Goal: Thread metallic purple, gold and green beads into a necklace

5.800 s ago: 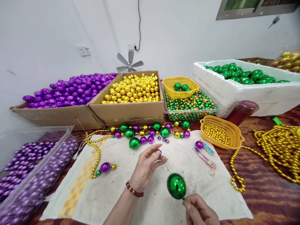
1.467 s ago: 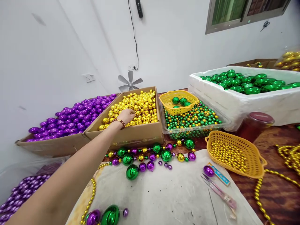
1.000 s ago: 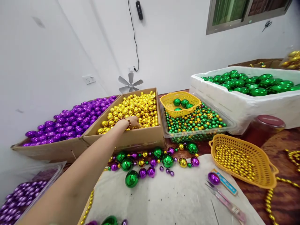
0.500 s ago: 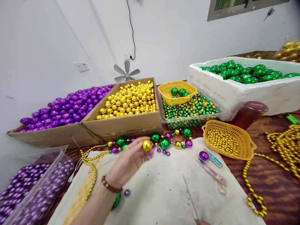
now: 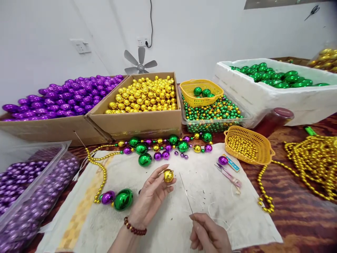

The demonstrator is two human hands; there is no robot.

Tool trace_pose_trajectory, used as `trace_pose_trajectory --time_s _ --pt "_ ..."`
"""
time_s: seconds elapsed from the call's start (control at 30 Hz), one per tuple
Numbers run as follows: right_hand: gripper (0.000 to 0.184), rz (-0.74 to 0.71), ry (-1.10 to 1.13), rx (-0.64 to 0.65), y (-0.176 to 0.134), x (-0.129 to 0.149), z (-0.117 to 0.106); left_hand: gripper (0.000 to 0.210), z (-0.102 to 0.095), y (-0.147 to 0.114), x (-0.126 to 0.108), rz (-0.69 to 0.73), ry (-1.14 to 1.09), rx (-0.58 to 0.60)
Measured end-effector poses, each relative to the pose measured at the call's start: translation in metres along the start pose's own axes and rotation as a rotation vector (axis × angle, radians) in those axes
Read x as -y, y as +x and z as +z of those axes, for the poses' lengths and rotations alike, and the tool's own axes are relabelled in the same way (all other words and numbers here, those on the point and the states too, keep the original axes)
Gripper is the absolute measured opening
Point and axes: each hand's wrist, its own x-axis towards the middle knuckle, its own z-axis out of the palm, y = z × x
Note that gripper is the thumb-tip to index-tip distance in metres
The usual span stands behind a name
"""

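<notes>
Between the thumb and fingers of my left hand is a shiny gold bead, held above the white cloth. My right hand pinches a long thin needle, its tip pointing up and left, a little apart from the bead. Left of my left wrist lies a large green bead beside a purple bead, at the end of a gold bead strand. Beyond my hands, a string of mixed green, gold and purple beads stretches across the cloth's far edge.
Cardboard boxes of purple beads and gold beads stand behind. A yellow basket holds small gold beads. Pink-handled snips lie on the cloth at right. A white foam box stands back right, a plastic tub at left.
My left hand has come back toward me with the gold bead. My right hand has risen into view with the needle. The view has tipped downward.
</notes>
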Motion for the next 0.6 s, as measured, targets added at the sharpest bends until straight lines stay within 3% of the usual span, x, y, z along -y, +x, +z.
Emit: trace_pose_trajectory --time_s 0.13,0.23,0.33,0.43,0.6 --pt "0.035 -0.001 0.036 -0.069 0.008 0.013 -0.005 0.030 0.004 -0.001 0.009 0.223 0.575 0.050" --pt "0.029 -0.043 0.020 -0.136 0.020 0.025 -0.008 0.023 0.013 -0.008 0.015 0.293 0.797 0.183" --pt "0.030 -0.070 -0.008 -0.080 0.030 0.029 -0.006 0.028 0.020 -0.013 0.021 0.267 0.756 0.246" --pt "0.034 -0.045 0.014 0.006 0.033 0.025 -0.002 0.032 0.019 -0.013 0.030 0.243 0.682 0.231" --pt "0.038 0.031 0.087 -0.006 0.028 0.021 0.000 0.040 0.010 -0.007 0.038 0.230 0.535 0.045"
